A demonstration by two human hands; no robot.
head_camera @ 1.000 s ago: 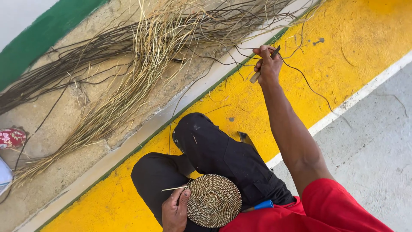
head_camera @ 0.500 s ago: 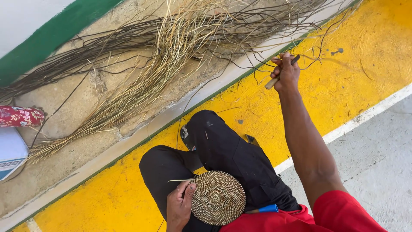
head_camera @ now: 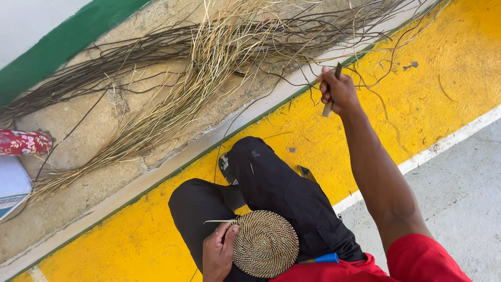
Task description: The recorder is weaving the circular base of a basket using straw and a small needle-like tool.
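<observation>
My left hand (head_camera: 218, 254) grips the edge of a round coiled woven disc (head_camera: 265, 243) resting on my lap, over black trousers (head_camera: 271, 193). A pale straw strand sticks out leftward from the disc by my thumb. My right hand (head_camera: 338, 93) is stretched out far in front, shut on a small stick-like tool (head_camera: 332, 93) with a dark tip, and a thin dark fibre runs from it. It hovers above the yellow painted floor (head_camera: 433, 68), close to the ends of the loose fibres.
A long bundle of pale straw (head_camera: 172, 104) and dark thin fibres (head_camera: 94, 78) lies on the concrete ledge (head_camera: 88, 151) along a green-and-white wall. A red flowered cloth (head_camera: 23, 142) and a white object lie at the left edge. A blue item (head_camera: 326, 258) pokes out by my waist.
My right hand has swung the tool from pointing sideways to nearly upright while staying stretched out. My left hand keeps hold of the woven disc.
</observation>
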